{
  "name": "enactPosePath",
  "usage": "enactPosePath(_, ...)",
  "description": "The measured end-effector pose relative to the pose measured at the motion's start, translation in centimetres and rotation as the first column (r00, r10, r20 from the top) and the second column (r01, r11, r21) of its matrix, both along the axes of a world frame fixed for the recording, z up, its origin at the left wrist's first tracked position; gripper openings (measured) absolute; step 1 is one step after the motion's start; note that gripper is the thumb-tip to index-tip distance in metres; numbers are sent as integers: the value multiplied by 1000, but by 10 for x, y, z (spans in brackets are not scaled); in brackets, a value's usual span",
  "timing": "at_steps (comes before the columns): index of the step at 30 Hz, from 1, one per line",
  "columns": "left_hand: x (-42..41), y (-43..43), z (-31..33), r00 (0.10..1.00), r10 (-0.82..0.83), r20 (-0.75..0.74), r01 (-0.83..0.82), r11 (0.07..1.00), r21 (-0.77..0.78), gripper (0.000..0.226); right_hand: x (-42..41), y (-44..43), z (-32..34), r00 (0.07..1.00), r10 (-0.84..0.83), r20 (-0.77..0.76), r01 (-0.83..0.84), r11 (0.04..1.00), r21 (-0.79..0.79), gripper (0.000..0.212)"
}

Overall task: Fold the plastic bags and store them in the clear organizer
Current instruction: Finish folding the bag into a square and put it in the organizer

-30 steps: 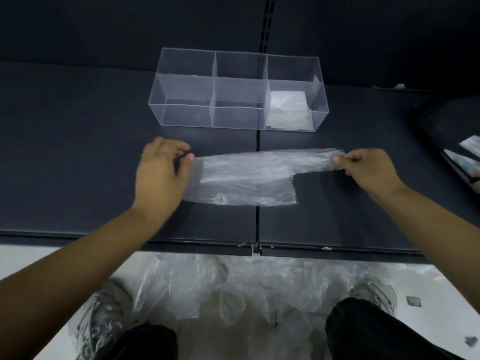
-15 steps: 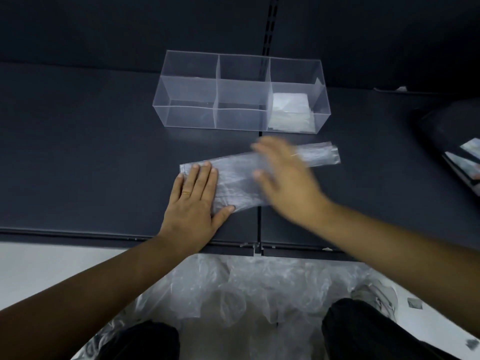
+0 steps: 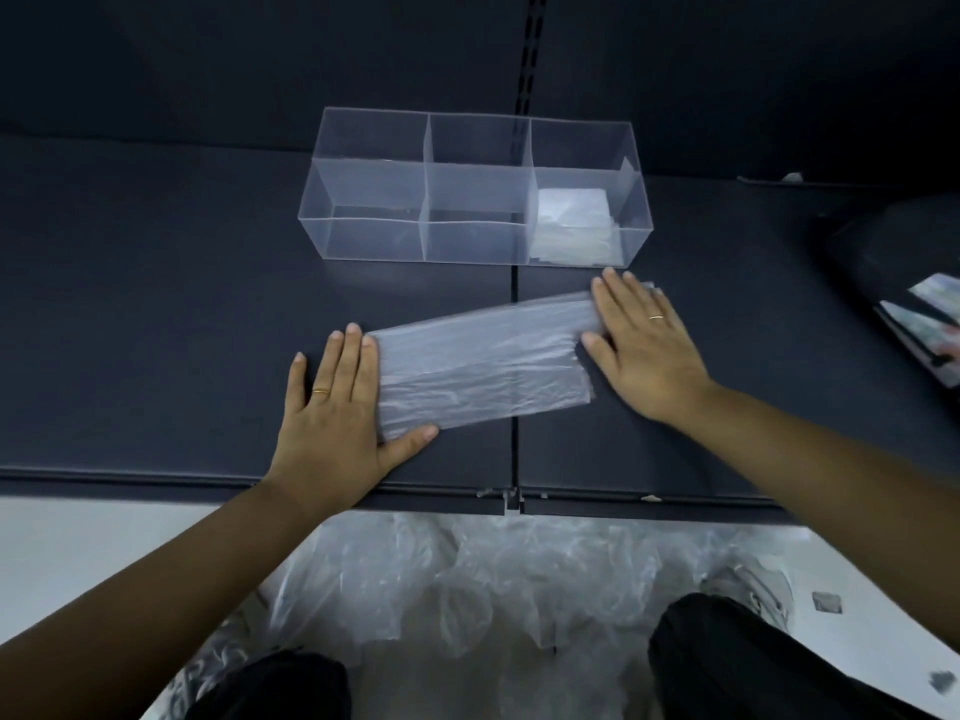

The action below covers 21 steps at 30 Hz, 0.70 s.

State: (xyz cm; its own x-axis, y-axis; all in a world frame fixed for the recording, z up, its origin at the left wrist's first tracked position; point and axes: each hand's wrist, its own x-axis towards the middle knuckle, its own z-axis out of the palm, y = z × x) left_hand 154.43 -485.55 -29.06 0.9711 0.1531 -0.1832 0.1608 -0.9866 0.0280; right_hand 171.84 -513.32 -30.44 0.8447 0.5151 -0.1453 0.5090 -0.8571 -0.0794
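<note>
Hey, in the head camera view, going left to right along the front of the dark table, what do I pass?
The left hand pressing flat → plastic bag → right hand flat on the bag's right end → dark object at the right edge.

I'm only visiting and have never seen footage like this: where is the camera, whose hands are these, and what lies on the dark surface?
No machine here: a person works with bare hands, and the single camera sits on their head, looking forward and down. The left hand and right hand lie flat, fingers straight, pressing the two ends of a partly folded plastic bag on the dark table. Neither grips anything. Behind the bag stands a clear organizer with three compartments; only the right one holds folded bags. Below the table edge lies a pile of loose bags.
</note>
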Motion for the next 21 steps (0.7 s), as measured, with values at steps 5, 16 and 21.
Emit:
enactPosePath(5, -5, 16, 2, 993, 109, -47, -110, 994, -10, 127, -8, -11, 16, 988, -91, 126, 70, 985, 161, 57)
enactPosePath(16, 2, -44, 9, 945, -283, 163, 321, 900, -294, 79, -53, 1, 27, 992, 117, -58, -81, 900, 428, 3)
enactPosePath(21, 12, -51, 11, 929, -243, 279, 305, 930, -204, 62, -52, -1, 37, 948, 101, -301, 57, 878, 475, 20)
